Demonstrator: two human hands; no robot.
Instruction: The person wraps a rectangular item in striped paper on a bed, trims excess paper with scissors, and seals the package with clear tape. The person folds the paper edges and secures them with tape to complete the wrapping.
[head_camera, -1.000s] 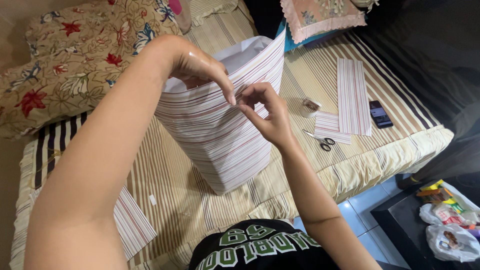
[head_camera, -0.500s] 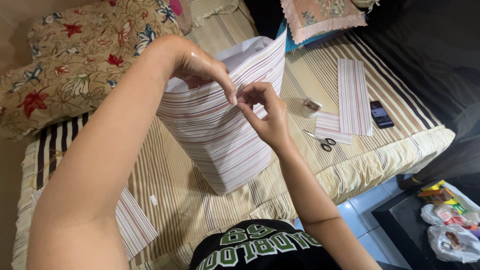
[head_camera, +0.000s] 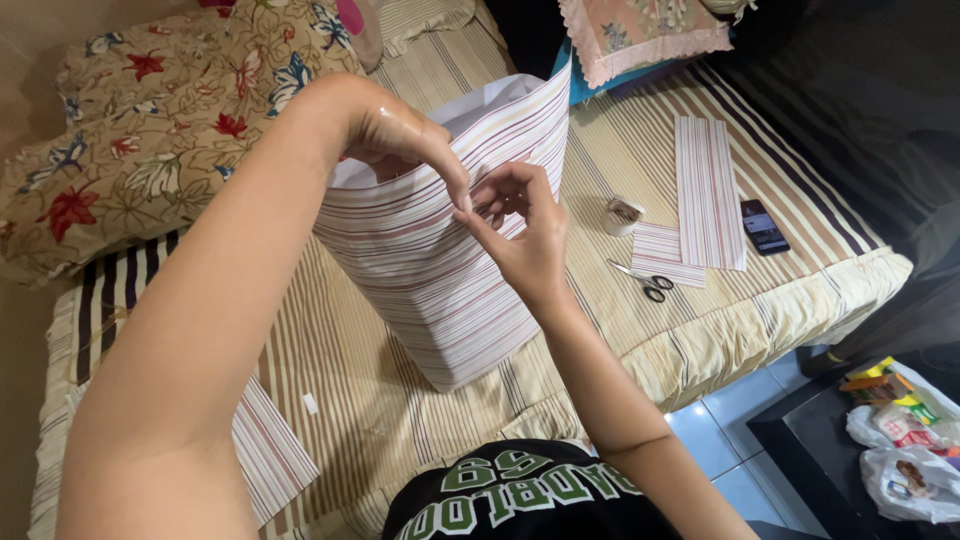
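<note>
On the bed, both hands pinch striped paper.

Warm indoor light is falling from above onto the striped bed, putting a wet-looking glare on the left hand, while the upper right corner is sinking into deep shadow and the near forearm is looming, stretched and slightly soft.

I sit at a bed covered in a cream striped sheet, with a floral pillow at my far left. Pale blue floor tiles show below, beside a dark low table.
</note>
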